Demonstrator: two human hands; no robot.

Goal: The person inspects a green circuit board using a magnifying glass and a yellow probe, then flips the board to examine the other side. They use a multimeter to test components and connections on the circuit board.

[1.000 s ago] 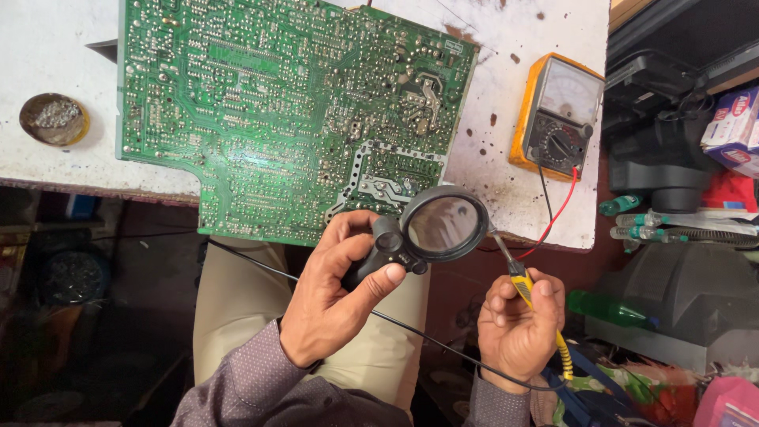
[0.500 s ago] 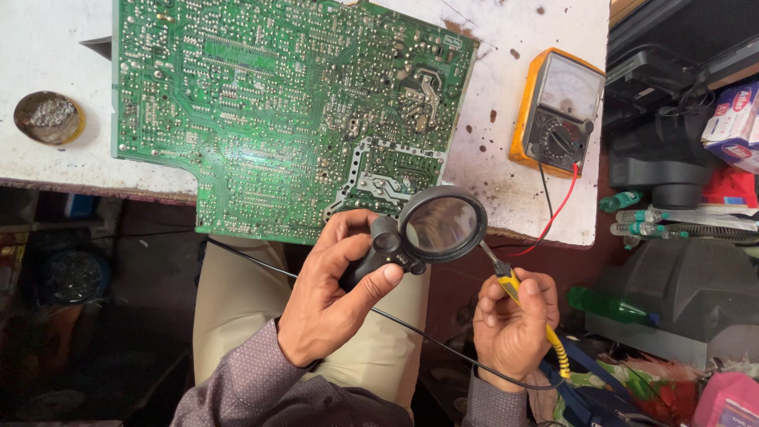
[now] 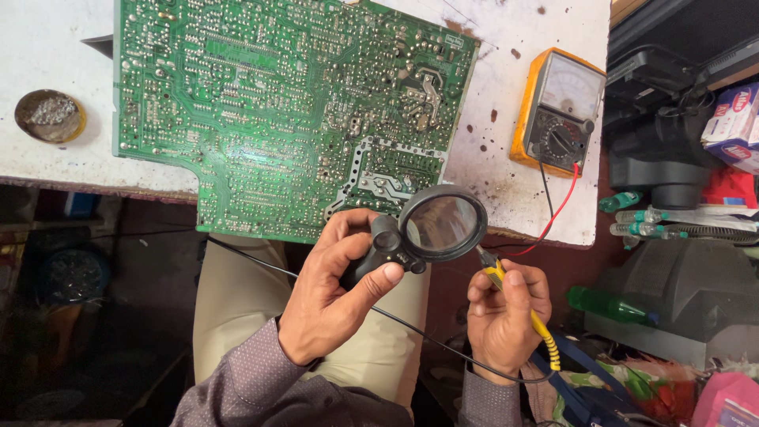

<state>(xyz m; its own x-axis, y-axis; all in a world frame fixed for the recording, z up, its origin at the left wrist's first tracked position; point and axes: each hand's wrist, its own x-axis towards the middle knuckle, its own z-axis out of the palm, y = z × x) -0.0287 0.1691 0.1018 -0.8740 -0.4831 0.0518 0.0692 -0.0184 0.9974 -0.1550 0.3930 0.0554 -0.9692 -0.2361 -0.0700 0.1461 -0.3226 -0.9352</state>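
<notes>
Here the left hand [image 3: 336,296] rises from a speckled purple sleeve [image 3: 237,387], palm turned toward the camera, fingers curled around the black handle of a magnifying glass [image 3: 431,233] with the thumb pressed along its side. The lens sits just over the near edge of the green circuit board [image 3: 285,111], which overhangs the white table [image 3: 522,134]. The right hand [image 3: 506,316], held lower and just beside the lens, is closed on a yellow-handled tool [image 3: 522,304], its tip pointing up under the lens rim. An orange multimeter [image 3: 557,111] lies on the table to the right.
</notes>
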